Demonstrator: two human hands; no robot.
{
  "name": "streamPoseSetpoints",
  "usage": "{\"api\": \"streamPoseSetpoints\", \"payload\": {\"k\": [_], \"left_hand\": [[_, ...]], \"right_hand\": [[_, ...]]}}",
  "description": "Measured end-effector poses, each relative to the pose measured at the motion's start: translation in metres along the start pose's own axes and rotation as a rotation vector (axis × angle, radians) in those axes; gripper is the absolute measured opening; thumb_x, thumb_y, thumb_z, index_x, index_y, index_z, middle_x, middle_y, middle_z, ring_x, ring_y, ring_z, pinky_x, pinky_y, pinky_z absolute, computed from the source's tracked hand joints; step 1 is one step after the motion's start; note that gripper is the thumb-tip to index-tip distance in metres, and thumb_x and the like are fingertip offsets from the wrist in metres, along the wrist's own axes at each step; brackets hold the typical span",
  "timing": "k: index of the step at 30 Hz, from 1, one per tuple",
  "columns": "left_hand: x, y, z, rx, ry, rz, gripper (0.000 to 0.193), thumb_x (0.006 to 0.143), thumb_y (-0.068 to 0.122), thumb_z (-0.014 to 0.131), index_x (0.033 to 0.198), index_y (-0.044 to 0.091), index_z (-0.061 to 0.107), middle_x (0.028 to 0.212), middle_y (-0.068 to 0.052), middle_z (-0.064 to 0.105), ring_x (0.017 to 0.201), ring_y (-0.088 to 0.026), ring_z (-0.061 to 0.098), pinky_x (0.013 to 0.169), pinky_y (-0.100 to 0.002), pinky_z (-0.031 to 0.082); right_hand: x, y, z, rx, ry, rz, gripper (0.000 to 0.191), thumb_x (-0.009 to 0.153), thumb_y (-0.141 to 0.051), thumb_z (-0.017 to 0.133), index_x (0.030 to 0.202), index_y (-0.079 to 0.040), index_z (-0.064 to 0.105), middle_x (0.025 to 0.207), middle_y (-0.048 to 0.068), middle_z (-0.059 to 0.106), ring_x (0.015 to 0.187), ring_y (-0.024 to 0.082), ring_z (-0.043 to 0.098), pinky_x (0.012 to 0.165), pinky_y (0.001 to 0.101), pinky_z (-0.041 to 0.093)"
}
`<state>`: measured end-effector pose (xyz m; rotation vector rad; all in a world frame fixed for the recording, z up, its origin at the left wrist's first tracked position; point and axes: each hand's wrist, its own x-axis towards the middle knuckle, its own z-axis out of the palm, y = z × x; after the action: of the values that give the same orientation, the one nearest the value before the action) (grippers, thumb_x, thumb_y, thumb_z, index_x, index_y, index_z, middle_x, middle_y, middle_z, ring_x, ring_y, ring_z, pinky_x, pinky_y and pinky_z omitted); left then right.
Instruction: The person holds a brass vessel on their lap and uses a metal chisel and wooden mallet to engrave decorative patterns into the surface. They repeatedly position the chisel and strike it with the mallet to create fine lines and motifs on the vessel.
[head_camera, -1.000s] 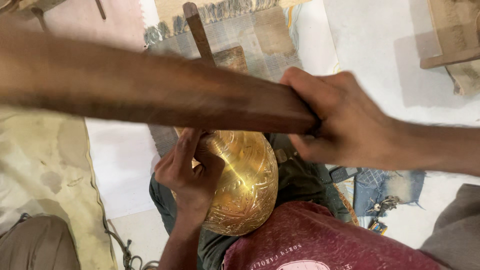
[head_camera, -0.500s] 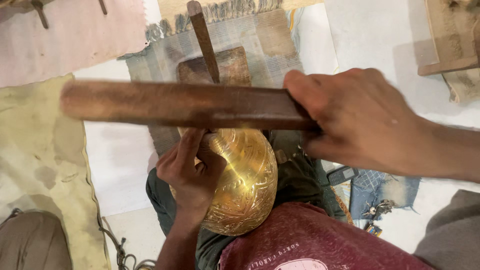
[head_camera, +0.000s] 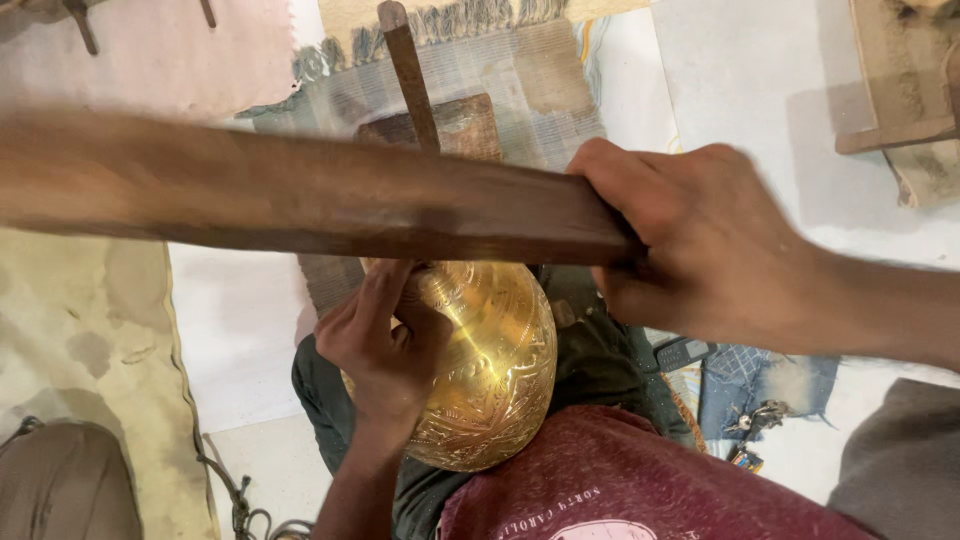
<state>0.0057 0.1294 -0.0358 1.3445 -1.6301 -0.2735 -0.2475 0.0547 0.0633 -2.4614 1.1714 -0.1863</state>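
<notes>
Two grips: right hand (head_camera: 700, 235) on one wooden bat (head_camera: 300, 200), left hand (head_camera: 385, 345) on one brass bowl (head_camera: 495, 370)

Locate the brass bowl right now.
Head view, lower centre: the brass bowl rests on the person's lap, the left hand on its left side, under the wooden bat in the right hand.

brass bowl (head_camera: 490, 380): golden, engraved, glossy, tilted on lap | wooden bat (head_camera: 300, 200): long, dark brown, flat, horizontal, blurred, just above bowl
</notes>
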Motion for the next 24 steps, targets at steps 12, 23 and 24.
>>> {"api": "streamPoseSetpoints", "payload": {"k": [12,23,24], "left_hand": [[-0.008,-0.009,0.004,0.017,0.012,0.021,0.045,0.078,-0.014,0.060,0.118,0.000,0.073,0.075,-0.003,0.070,0.052,-0.006,0.055,0.046,-0.027,0.041],[0.003,0.000,-0.001,-0.393,0.104,-0.282,0.047,0.097,-0.008,0.066,0.142,-0.002,0.053,0.120,-0.013,0.072,0.102,-0.017,0.078,0.085,-0.027,0.066],[0.006,0.002,-0.003,-0.405,0.062,-0.254,0.048,0.097,-0.008,0.067,0.142,-0.002,0.052,0.117,-0.013,0.073,0.101,-0.018,0.078,0.085,-0.027,0.066]], "right_hand": [[-0.003,0.005,0.005,-0.010,0.133,-0.126,0.036,0.074,-0.011,0.074,0.105,-0.002,0.058,0.064,0.003,0.059,0.043,0.016,0.053,0.035,0.0341,0.040],[-0.002,0.013,0.023,0.463,0.161,-0.156,0.026,0.082,-0.007,0.075,0.103,-0.004,0.061,0.066,-0.002,0.062,0.048,0.005,0.062,0.041,0.0242,0.047],[-0.003,0.015,0.035,0.539,0.172,-0.099,0.021,0.084,-0.010,0.078,0.096,-0.005,0.062,0.064,-0.002,0.060,0.045,0.006,0.059,0.038,0.0244,0.044]]}}
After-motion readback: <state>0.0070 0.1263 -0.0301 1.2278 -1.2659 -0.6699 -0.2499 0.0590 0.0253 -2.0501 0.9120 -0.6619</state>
